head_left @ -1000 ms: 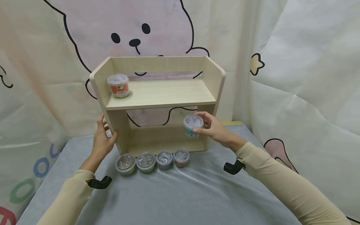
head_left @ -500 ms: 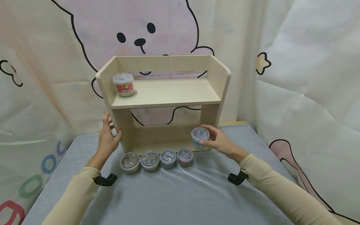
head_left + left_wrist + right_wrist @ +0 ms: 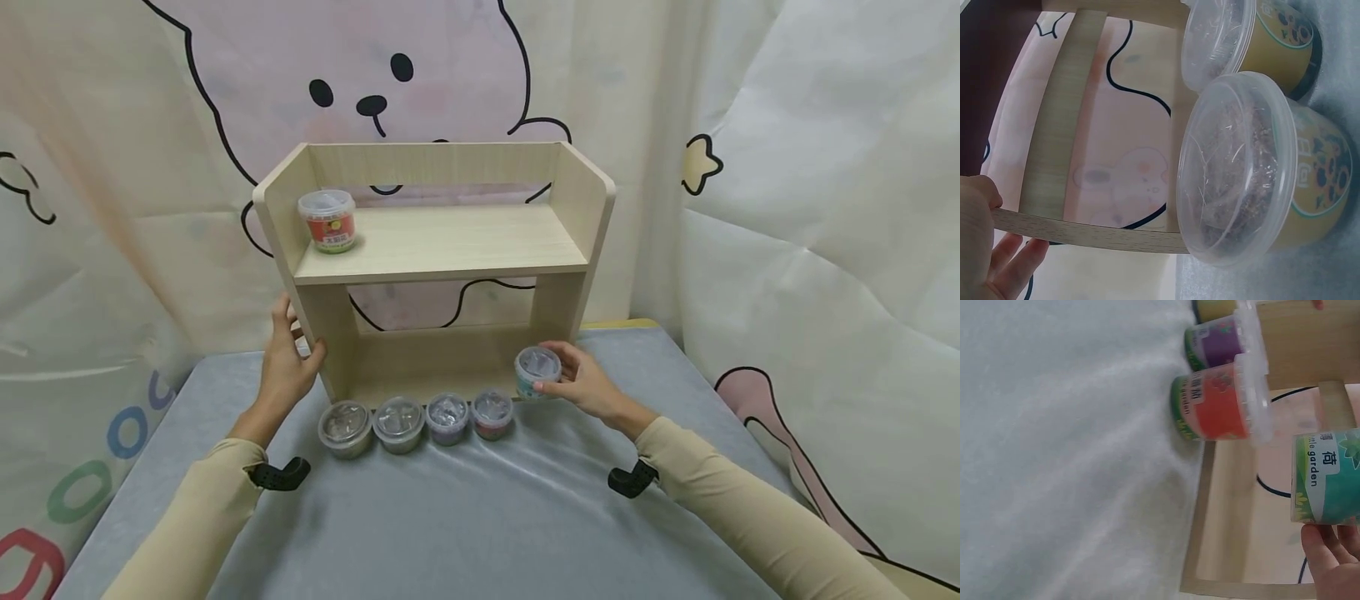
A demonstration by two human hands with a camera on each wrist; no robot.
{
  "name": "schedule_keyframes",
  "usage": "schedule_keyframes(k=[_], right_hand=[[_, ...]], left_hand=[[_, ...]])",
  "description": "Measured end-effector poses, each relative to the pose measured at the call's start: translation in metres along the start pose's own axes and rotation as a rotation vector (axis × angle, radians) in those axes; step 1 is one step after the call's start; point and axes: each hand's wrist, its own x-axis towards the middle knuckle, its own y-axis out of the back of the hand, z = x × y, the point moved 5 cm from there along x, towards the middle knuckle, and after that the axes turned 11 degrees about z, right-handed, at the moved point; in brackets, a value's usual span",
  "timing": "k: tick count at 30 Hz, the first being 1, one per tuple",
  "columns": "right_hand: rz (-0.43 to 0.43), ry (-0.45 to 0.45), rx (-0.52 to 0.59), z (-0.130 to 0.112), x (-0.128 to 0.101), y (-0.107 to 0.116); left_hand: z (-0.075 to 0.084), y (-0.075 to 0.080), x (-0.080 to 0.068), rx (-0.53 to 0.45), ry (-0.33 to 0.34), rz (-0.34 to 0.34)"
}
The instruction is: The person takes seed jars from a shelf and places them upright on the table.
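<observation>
My right hand [image 3: 588,382] pinches a lidded plastic tub [image 3: 1329,478] with a teal label reading "little garden". It is held at the lower right front of a pale wooden two-tier shelf [image 3: 450,242]. My left hand [image 3: 287,371] grips the shelf's left side panel [image 3: 1091,236], thumb on one face and fingers on the other. Along the shelf's front stand several lidded tubs in a row: a yellow-labelled tub [image 3: 1322,181] at the left end, another yellow one [image 3: 1282,44], a purple one [image 3: 1219,342] and a red one [image 3: 1216,403].
A red-labelled tub [image 3: 330,225] stands at the left of the shelf's upper tier. Grey-blue cloth [image 3: 465,517] covers the table. Behind hangs a pale curtain [image 3: 637,83] printed with cartoon figures.
My right hand has lowered the teal tub from mid-opening to the shelf's bottom right, near the row's right end. The left hand keeps its grip on the side panel. The head view has shifted slightly.
</observation>
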Motion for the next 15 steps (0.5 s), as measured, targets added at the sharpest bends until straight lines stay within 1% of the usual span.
schedule_keyframes(k=[6, 15], right_hand=[[0.013, -0.008, -0.029, 0.013, 0.001, -0.004], [0.008, -0.033, -0.143, 0.041, -0.005, -0.008]], left_hand=[[-0.002, 0.001, 0.001, 0.004, 0.001, 0.009], [-0.002, 0.001, -0.001, -0.005, 0.008, -0.003]])
